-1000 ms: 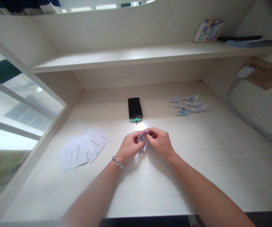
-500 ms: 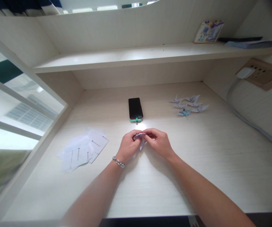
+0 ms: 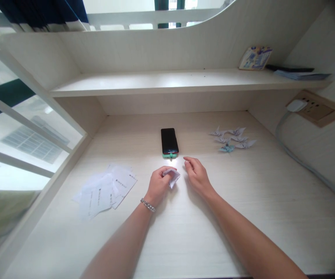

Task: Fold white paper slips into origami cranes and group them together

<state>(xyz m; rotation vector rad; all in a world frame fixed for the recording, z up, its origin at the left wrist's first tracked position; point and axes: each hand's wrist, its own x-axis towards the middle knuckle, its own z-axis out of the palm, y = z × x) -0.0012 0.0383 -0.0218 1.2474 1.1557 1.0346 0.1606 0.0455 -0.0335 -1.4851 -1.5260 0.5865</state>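
Observation:
A small folded white paper is pinched between the thumb and fingers of my left hand, whose wrist wears a chain bracelet. To its right, my right hand is apart from the paper and holds nothing; its fingers are loosely curved, with the thumb away from the index finger. Just beyond both hands, a black phone lies on the desk with a green plug at its near end. Several folded paper cranes sit at the back right, one of them blue. Loose white paper sheets overlap on the left.
The desk has a shelf above its back, bearing a small patterned packet and flat booklets. On the right wall, a white charger is plugged into a socket panel, its cable running down. White rails border the left side.
My right hand has let go of the folded paper and moved a little to the right. The paper stays in my left hand. The head view has tilted upward.

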